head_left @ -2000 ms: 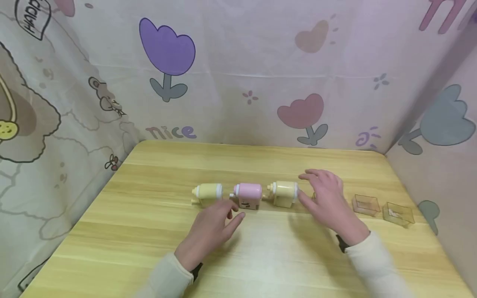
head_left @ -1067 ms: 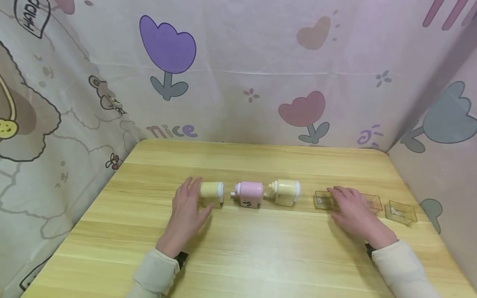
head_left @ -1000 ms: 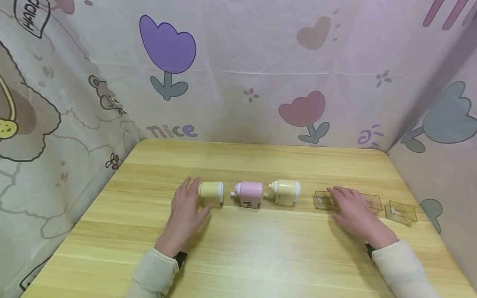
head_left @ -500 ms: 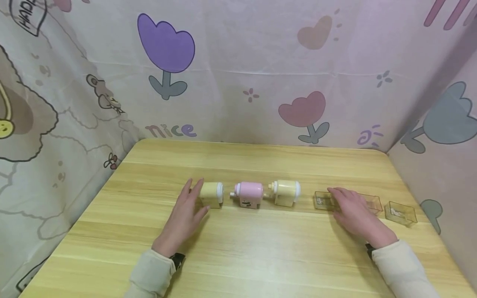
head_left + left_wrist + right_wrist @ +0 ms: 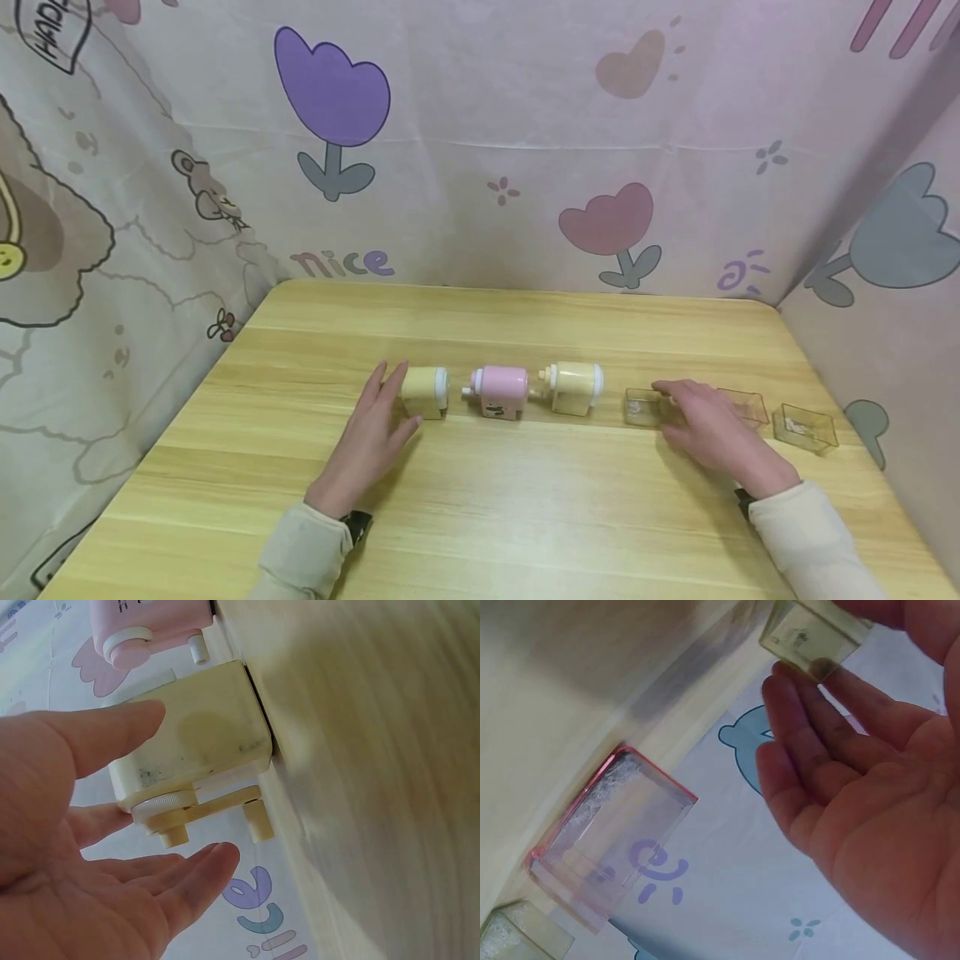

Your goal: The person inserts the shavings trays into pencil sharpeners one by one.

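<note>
My left hand [image 5: 363,442] is at the left yellow pencil sharpener [image 5: 423,387], with thumb and fingers spread about its crank end. In the left wrist view the crank [image 5: 217,806] hangs between the fingers, and the thumb overlaps the body. My right hand [image 5: 708,429] pinches the end of a clear yellow shavings drawer [image 5: 806,637] between thumb and fingers, low over the table. A pink pencil sharpener [image 5: 504,385] and another yellow pencil sharpener [image 5: 574,386] stand in line between the hands.
A clear pink drawer [image 5: 622,825] lies just right of my right hand. Farther right is another yellow drawer [image 5: 806,427] with pale shavings inside. The wooden table [image 5: 525,508] meets a patterned curtain [image 5: 457,192] at its back edge.
My left hand has gone left to the left yellow sharpener. My right hand has moved from the right yellow sharpener to the drawer, which has just shifted slightly left.
</note>
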`<action>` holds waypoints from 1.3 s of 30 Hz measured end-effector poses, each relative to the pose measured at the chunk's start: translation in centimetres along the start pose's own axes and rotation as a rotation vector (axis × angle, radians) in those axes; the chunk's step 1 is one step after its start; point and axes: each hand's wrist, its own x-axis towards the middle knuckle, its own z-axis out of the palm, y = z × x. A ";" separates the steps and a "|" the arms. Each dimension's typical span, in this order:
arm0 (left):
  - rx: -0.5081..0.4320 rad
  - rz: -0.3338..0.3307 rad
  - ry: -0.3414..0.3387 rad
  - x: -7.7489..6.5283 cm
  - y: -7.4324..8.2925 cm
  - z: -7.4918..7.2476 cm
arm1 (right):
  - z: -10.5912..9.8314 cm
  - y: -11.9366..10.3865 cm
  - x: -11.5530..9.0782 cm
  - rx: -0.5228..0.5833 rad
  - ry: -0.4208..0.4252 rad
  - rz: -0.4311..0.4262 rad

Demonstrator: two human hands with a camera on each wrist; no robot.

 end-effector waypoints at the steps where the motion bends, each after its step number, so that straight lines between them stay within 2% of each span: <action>1: -0.001 -0.003 -0.002 0.0 0.0 0.0 | 0.0 -0.1 0.0 0.011 0.005 -0.008; 4: -0.006 -0.009 -0.002 0.0 0.1 -0.1 | 0.3 -0.3 0.1 0.047 0.010 -0.028; 15: -0.012 -0.001 -0.006 -0.2 -0.1 -0.1 | 1.2 -1.4 0.0 0.163 -0.055 -0.063; 26: -0.022 0.004 0.000 -0.3 -0.3 0.1 | 1.3 -2.5 0.0 0.183 -0.065 -0.115; 39: -0.048 -0.021 -0.037 -0.2 -0.2 0.1 | 1.7 -3.1 0.0 0.182 -0.092 -0.160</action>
